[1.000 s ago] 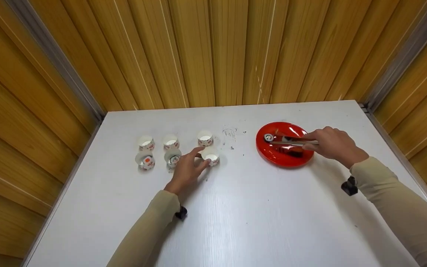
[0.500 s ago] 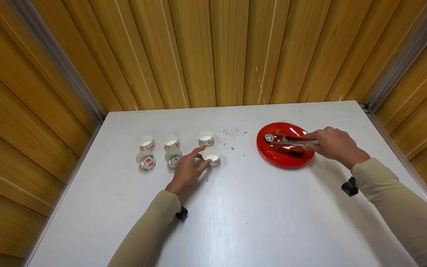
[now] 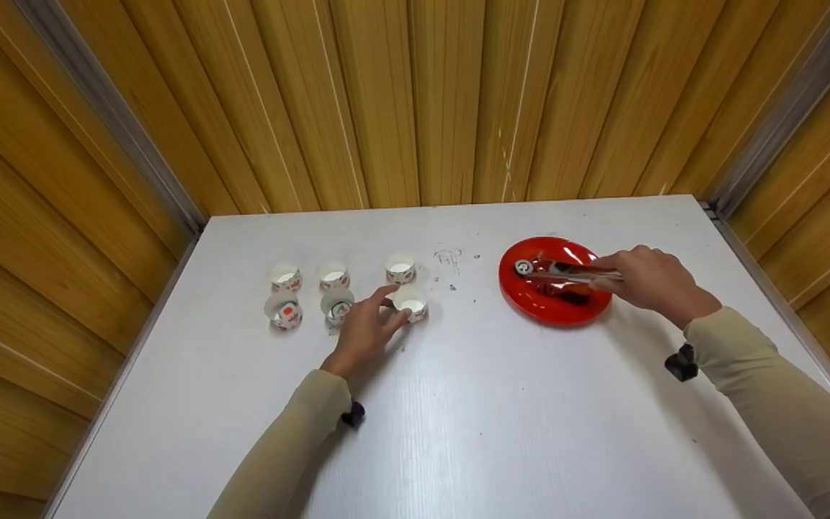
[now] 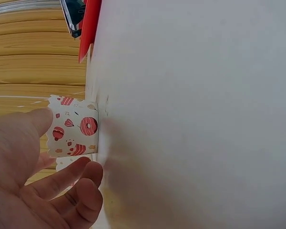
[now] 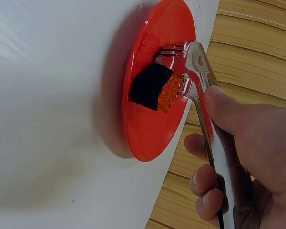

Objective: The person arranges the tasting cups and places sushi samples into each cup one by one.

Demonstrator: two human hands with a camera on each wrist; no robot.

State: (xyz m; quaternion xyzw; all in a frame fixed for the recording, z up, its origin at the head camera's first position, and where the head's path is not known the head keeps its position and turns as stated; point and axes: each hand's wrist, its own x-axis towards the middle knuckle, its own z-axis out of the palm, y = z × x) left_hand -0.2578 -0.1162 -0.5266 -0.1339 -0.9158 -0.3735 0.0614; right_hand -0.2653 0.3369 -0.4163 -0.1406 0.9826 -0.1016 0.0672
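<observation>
1. Head view, centre: a red-printed white paper cup [image 3: 415, 297] is being pinched by the left hand [image 3: 364, 328], thumb to forefinger.
2. Frame right: silver metal tongs [image 3: 573, 277] are being gripped by the right hand [image 3: 649, 281], fingers curled.
3. Right wrist view, upper centre: a black-wrapped, orange-topped sushi roll [image 5: 152, 87] is being supported by a round red plate [image 5: 148, 140]; whether it is being clamped cannot be told.

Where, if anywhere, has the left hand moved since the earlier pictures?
No, no visible shift in any direction: in the head view, the left hand keeps its place against the table's back edge.
</observation>
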